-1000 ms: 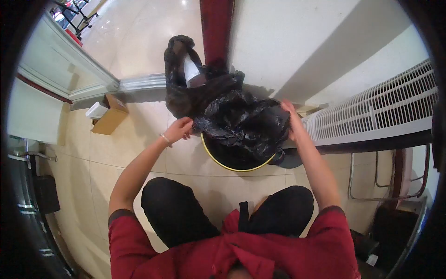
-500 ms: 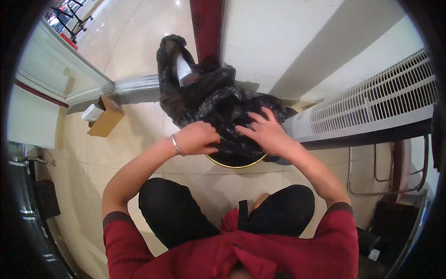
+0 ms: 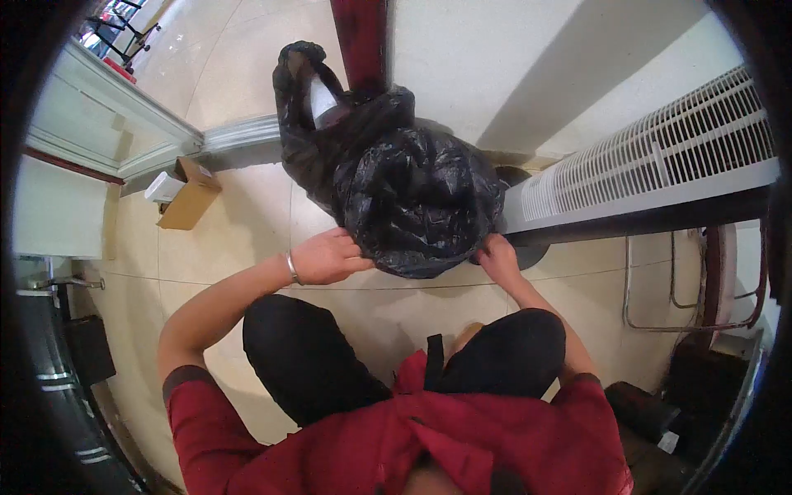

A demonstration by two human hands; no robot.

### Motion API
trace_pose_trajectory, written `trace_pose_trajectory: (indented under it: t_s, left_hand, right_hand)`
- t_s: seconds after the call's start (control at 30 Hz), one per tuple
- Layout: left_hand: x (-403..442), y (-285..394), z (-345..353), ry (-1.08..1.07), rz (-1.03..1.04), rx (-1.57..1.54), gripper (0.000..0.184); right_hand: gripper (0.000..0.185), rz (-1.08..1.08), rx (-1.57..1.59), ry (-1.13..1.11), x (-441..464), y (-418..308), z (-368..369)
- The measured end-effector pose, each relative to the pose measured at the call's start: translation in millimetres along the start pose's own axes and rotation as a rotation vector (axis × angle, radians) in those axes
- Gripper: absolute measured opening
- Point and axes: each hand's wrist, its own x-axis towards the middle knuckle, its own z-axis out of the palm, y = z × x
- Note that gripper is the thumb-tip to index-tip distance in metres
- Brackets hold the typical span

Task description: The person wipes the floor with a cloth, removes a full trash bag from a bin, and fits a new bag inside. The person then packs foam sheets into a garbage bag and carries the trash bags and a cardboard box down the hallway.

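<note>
A black plastic garbage bag [image 3: 429, 210] lies over a round bin, its edge now folded down over the near rim. The bin itself is hidden under the plastic. My left hand [image 3: 327, 256], with a bracelet at the wrist, is closed on the bag's edge at the near left. At the near right my right hand [image 3: 499, 260] pinches the edge on the other side. Directly behind stands a filled black bag [image 3: 305, 148] with something white showing in its opening; where one plastic ends and the other begins I cannot tell.
To the right leans a tall white slatted appliance like a tower fan [image 3: 643, 161] beside the wall. A small cardboard box [image 3: 191, 198] with a white item sits at the left. A metal-framed chair [image 3: 693, 326] stands at the right; a door track [image 3: 239, 136] runs behind.
Both hands have moved from inside the bag out to its left and right edges. The plastic now covers the yellow bin rim that showed before.
</note>
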Motion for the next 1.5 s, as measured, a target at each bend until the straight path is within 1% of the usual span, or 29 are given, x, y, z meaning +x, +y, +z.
trace_pose_trajectory:
  t_s: [0.03,0.17,0.27,0.33,0.37,0.43,0.47,0.5,0.53,0.57,0.6,0.67,0.7,0.73,0.8,0.83,0.87,0.93,0.97,1.0,1.07,1.13,1.17,1.2,1.23,1.27,1.33,1.4,1.5]
  left_hand:
    - [-2.4,-0.5,4.2,-0.005,-0.001,0.003,0.036]
    - [-11.1,-5.0,39.2,0.035,-0.107,0.087,0.037]
    - [-8.8,-16.6,69.5,0.086,-0.177,0.053,0.037]
    - [-5.8,-17.9,68.0,0.11,-0.205,0.01,0.037]
    - [-8.3,-18.6,65.5,0.179,-0.267,-0.077,0.034]
    - [-13.2,-26.0,59.7,0.246,-0.326,-0.16,0.03]
    - [-18.9,-29.6,60.1,0.311,-0.416,-0.194,0.027]
    - [-22.3,-31.9,60.4,0.374,-0.505,-0.228,0.023]
    - [-17.0,-28.7,52.4,0.375,-0.5,-0.23,0.023]
    - [-8.7,-25.5,43.9,0.47,-0.558,-0.282,0.022]
    - [-2.0,-24.1,37.6,0.568,-0.615,-0.335,0.022]
    - [3.6,-32.8,49.4,0.609,-0.603,-0.253,0.028]
    - [8.3,-32.2,50.0,0.624,-0.669,-0.372,0.03]
    - [9.5,-32.0,51.1,0.635,-0.736,-0.493,0.032]
    - [3.5,-39.4,63.7,0.56,-0.805,-0.529,0.039]
    - [3.5,-41.9,68.1,0.585,-0.752,-0.513,0.044]
    - [3.8,-45.3,71.2,0.611,-0.698,-0.494,0.048]
    - [2.7,-45.8,69.5,0.568,-0.694,-0.451,0.053]
    - [4.2,-42.8,62.7,0.505,-0.773,-0.529,0.053]
    - [4.0,-38.9,60.6,0.437,-0.853,-0.615,0.053]
    - [-0.3,-46.8,78.8,0.513,-0.809,-0.583,0.054]
    - [3.5,-50.1,81.2,0.477,-0.847,-0.643,0.055]
    - [3.8,-58.9,97.8,0.497,-0.784,-0.564,0.057]
    - [2.0,-69.4,115.4,0.492,-0.771,-0.566,0.057]
    - [1.1,-80.3,131.9,0.461,-0.73,-0.547,0.058]
    - [1.5,-88.6,141.9,0.432,-0.692,-0.524,0.059]
    - [2.8,-91.8,142.6,0.388,-0.675,-0.564,0.06]
    - [2.6,-89.0,139.8,0.476,-0.653,-0.507,0.059]
    - [2.9,-90.7,144.7,0.44,-0.755,-0.538,0.058]
  right_hand:
    - [0.012,0.054,0.15,0.026,6.4,4.2,6.6]
    - [0.011,0.103,0.097,-0.002,16.0,28.9,22.5]
    - [0.011,0.151,0.122,0.079,21.8,41.7,24.9]
    - [0.019,0.314,0.12,-0.129,29.9,49.9,20.8]
    - [0.019,0.312,0.114,-0.124,32.0,53.3,18.1]
    - [0.034,0.266,0.574,0.126,38.3,24.5,-14.7]
    - [0.034,0.268,0.572,0.126,40.8,6.3,-36.4]
    - [0.038,0.197,0.627,0.242,45.3,-14.3,-59.8]
    - [0.042,0.126,0.679,0.362,49.6,-26.7,-69.9]
    - [0.043,0.143,0.588,0.279,55.0,-31.1,-63.8]
    - [0.036,-0.056,0.402,0.299,62.3,-24.8,-51.2]
    - [0.028,0.342,0.417,0.128,72.9,-17.0,-45.6]
    - [0.027,0.394,0.547,0.227,82.3,-5.7,-36.3]
    - [0.027,0.386,0.545,0.225,93.0,-3.2,-31.6]
    - [0.029,0.805,1.513,0.07,111.4,3.9,-15.3]
    - [0.03,0.509,0.994,-0.226,119.4,62.0,24.6]
    - [0.03,0.499,0.992,-0.23,121.1,98.6,47.2]
    - [0.031,0.6,1.042,-0.052,116.9,134.7,74.3]
    - [0.033,0.745,0.994,-0.007,111.2,46.8,24.5]
    - [0.033,0.75,0.993,-0.014,105.6,9.7,-8.0]
    - [0.029,0.287,0.475,0.553,99.6,-34.5,-52.9]
    - [0.024,-0.045,0.335,0.424,95.1,-88.6,-81.1]
    - [0.019,-0.285,0.176,0.183,102.7,-107.5,-77.3]
    - [0.02,-0.403,0.146,-0.103,110.7,-105.8,-50.7]
    - [0.023,-0.342,0.161,-0.558,119.8,-106.6,-30.6]
    - [0.025,-0.391,-0.223,-0.783,131.0,-95.9,6.5]
    - [0.024,-0.251,-0.481,-1.01,148.5,-61.0,72.9]
    - [0.024,-0.178,-0.568,-1.061,163.3,-49.7,86.5]
    - [0.025,-0.08,-0.623,-1.103,165.1,-33.3,98.7]
